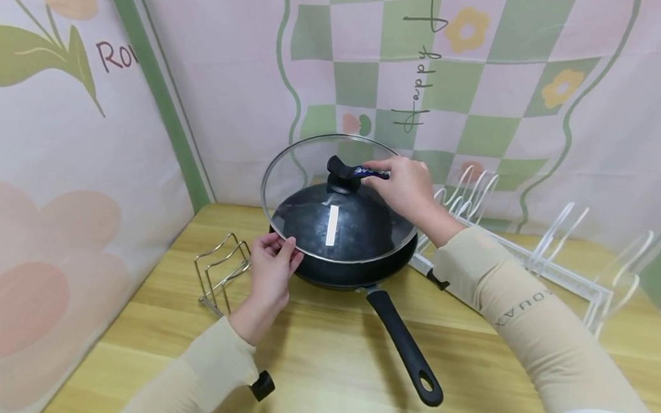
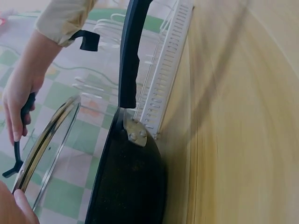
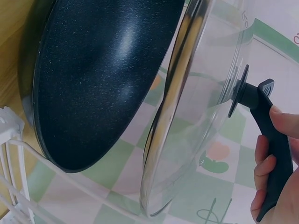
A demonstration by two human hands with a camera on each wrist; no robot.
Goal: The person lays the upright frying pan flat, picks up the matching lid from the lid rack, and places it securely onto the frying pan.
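A round glass lid (image 1: 305, 157) with a metal rim hangs tilted above a black frying pan (image 1: 354, 275), apart from it in both wrist views. My right hand (image 1: 404, 183) grips the lid's black handle (image 3: 271, 135), fingers wrapped round it. At the near left edge of the lid, my left hand (image 1: 271, 266) pinches the rim between thumb and fingers. The pan stands on the wooden table, its long black handle (image 1: 407, 349) pointing toward the front right. Speckled dark coating shows inside the pan (image 3: 107, 70) in the right wrist view.
A small metal wire rack (image 1: 222, 269) stands left of the pan, beside my left hand. Behind my right forearm lies a white dish rack (image 1: 567, 277) with upright prongs. Patterned cloth (image 1: 477, 89) hangs along the table's back and left edges.
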